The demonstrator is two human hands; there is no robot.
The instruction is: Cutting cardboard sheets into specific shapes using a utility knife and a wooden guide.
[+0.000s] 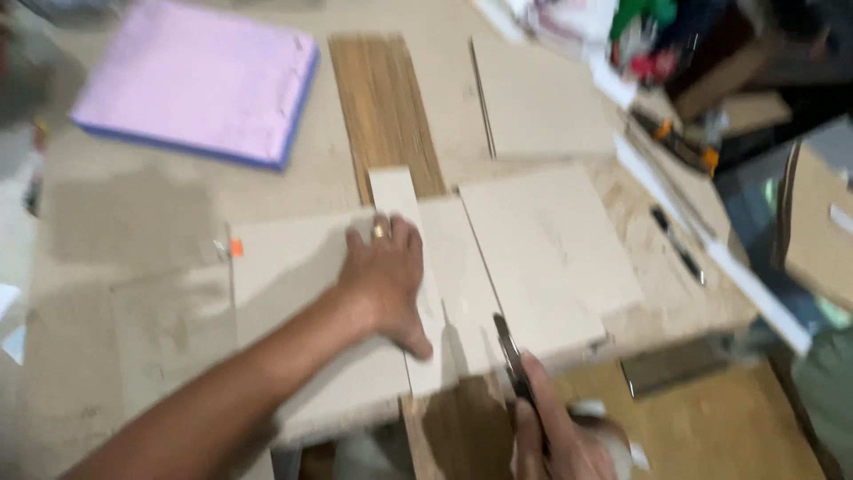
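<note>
A pale, dusty workbench [133, 222] carries a lilac foam slab [200, 80] with a blue edge, far left of the beige board strip [418, 284]. The left hand [384, 277] presses flat, fingers spread, on that strip. Just right, the right hand [560, 436] grips a dark blade tool [513, 356].

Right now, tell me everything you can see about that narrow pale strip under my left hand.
The narrow strip is pale beige, flat and long, like thin board. It lies on the workbench, running from the brown wood-grain plank toward the near edge, between two wider pale boards. The left hand presses flat on it, thumb across its lower part. The right hand holds a dark blade beside its near end; the picture is blurred.
</note>
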